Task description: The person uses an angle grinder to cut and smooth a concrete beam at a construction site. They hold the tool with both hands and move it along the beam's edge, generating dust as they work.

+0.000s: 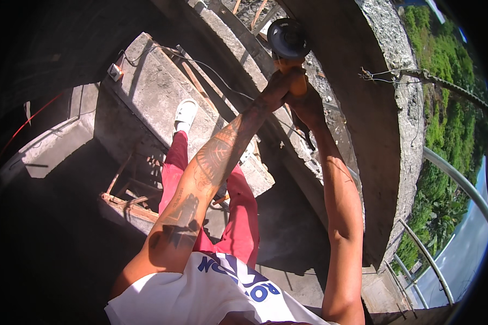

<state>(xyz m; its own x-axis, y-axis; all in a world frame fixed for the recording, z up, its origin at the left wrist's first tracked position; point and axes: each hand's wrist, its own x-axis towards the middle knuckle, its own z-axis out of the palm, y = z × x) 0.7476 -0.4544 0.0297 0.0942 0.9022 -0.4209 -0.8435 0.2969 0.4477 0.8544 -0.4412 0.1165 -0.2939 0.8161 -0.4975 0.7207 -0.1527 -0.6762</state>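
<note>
An angle grinder with an orange body and a round black disc or guard (288, 38) is held out at arm's length, near the upper middle of the view. My left hand (278, 89) is closed around its body toward the disc end. Just beside it, my right hand (308, 105) grips the rear part, and a dark cord (310, 142) hangs below that hand. The disc sits close to the side of a rough concrete beam (358, 108); whether it touches cannot be made out. My fingers are partly hidden by the hands and the tool.
My white shoe (186, 114) stands on a concrete slab (146, 86). A thin cable (217, 76) crosses from a white outlet box (114, 71) toward the grinder. Rebar with wire (428, 77) juts from the beam at right, beyond which lie metal pipes (461, 181) and greenery. Wood scraps (130, 206) lie lower left.
</note>
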